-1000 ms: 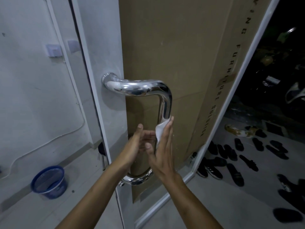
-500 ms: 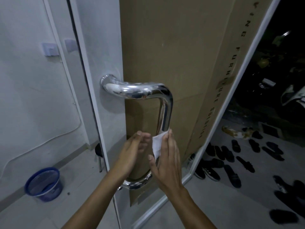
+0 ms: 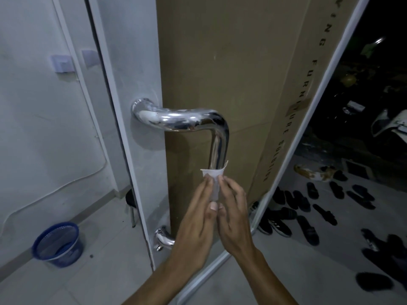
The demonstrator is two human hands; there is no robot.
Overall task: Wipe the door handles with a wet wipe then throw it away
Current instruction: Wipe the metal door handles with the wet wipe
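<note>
A chrome U-shaped door handle (image 3: 182,122) is fixed to the white door edge (image 3: 136,150); its vertical bar runs down behind my hands. A white wet wipe (image 3: 214,180) is wrapped around the bar about halfway down. My left hand (image 3: 196,221) and my right hand (image 3: 233,214) press the wipe between their fingertips from both sides. The lower part of the bar is hidden by my hands; only its bottom mount (image 3: 164,237) shows.
A blue mesh wastebasket (image 3: 57,244) stands on the floor at lower left by the wall. A large cardboard sheet (image 3: 231,73) covers the door panel. Several dark shoes and sandals (image 3: 308,210) lie on the floor to the right, beyond the doorway.
Both hands have closed together around the wipe on the bar. The left hand moved right from beside the handle onto the wipe, and the camera has shifted slightly left.
</note>
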